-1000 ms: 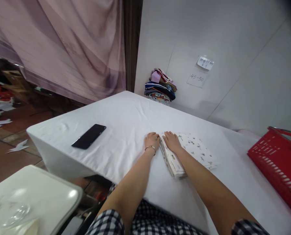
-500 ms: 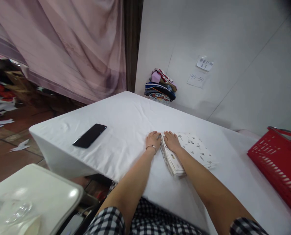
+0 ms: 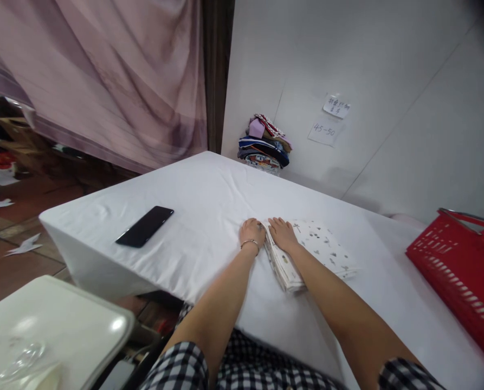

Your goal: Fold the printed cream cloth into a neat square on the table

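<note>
A folded white cloth with small grey printed motifs [image 3: 323, 245] lies on the white-covered table [image 3: 197, 195], its layered folded edge facing left. My left hand [image 3: 252, 233], with a thin bracelet at the wrist, is at the far left corner of the cloth, fingers curled and closed on its edge. Spread flat on top of the cloth, close beside it, is my right hand [image 3: 283, 235], fingers open and pressing down. My right forearm covers part of the cloth.
A black phone [image 3: 144, 226] lies on the table's left part. A red plastic basket [image 3: 457, 271] stands at the right. Stacked folded clothes [image 3: 264, 143] sit against the wall, near paper signs [image 3: 323, 132]. A pale stool [image 3: 55, 325] is at lower left.
The view has shifted slightly, moving the scene a little left in the picture. My left hand has drawn slightly away from the right, with the cloth's edge; the right hand stays flat.
</note>
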`<state>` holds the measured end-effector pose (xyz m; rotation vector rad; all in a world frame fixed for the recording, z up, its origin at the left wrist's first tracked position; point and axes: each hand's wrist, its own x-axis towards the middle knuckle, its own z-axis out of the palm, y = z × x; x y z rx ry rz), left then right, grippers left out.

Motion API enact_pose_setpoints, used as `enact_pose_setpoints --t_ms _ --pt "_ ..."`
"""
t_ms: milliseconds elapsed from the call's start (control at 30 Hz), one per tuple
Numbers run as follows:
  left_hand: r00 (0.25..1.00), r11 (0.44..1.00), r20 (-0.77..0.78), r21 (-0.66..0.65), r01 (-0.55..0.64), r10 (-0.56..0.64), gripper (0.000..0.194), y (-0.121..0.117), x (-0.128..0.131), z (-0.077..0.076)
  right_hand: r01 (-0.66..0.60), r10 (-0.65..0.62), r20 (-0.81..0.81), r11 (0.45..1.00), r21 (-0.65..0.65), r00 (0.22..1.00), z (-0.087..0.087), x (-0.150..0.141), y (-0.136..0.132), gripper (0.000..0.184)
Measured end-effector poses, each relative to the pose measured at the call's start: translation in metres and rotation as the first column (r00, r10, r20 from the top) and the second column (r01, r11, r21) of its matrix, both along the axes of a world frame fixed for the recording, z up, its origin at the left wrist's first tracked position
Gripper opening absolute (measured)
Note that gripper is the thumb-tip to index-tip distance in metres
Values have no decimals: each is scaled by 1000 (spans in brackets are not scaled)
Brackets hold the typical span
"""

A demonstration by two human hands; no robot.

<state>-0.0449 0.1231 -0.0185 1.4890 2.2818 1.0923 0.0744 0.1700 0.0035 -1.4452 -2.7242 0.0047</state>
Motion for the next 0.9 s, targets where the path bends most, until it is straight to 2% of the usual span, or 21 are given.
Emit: enact_pose_setpoints --t_ms 133,433,667,833,900 --pt "1000 1000 -2 3 -1 1 16 2 -1 0 7 -7 -6 1000 -6 1000 -1 -1 0 47" --pt "1000 1000 -2 0 13 -13 13 1 -5 10 5 -6 -32 1000 -25 999 3 -2 -2 46" --pt "999 991 -5 123 44 -44 8 5 -12 6 -15 10 -74 998 -61 997 5 -1 -3 47" --pt "992 980 93 169 -104 89 9 0 -25 9 -25 20 -91 998 -57 996 7 -1 -3 47" --pt "992 973 93 207 -101 83 12 -3 -26 10 -27 21 -101 998 -64 995 7 0 -4 47"
